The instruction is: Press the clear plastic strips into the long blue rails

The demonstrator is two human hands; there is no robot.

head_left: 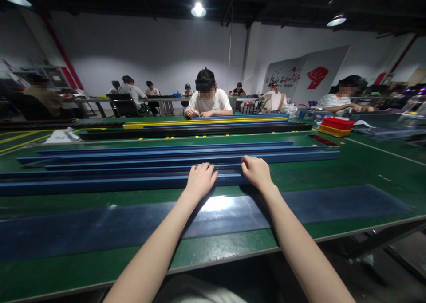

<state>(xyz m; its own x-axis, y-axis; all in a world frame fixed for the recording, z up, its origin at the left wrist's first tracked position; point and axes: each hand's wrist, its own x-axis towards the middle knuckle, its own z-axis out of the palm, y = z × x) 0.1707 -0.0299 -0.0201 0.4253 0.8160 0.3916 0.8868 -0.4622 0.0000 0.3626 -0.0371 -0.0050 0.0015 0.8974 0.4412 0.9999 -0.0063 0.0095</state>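
A long blue channel strip (100,185) lies lengthwise across the green table, running out of view at the left. My left hand (200,179) grips it from above, with the fingers over its far side and the thumb near its inner face. Close to its right end, my right hand (258,172) is closed on the same strip, fingers curled and partly hidden. Just beyond lie several more blue channel strips (299,157), parallel to it. Between the held strip and the table's front edge, a long, clear bluish plastic sheet (319,204) lies flat under my forearms.
Yellow strips (166,123) and dark strips (233,129) lie farther back, before a seated co-worker (213,101). At right are a red bin on a yellow one (336,126) and a dark red phone-like slab (322,140). A crumpled white piece (62,135) sits left.
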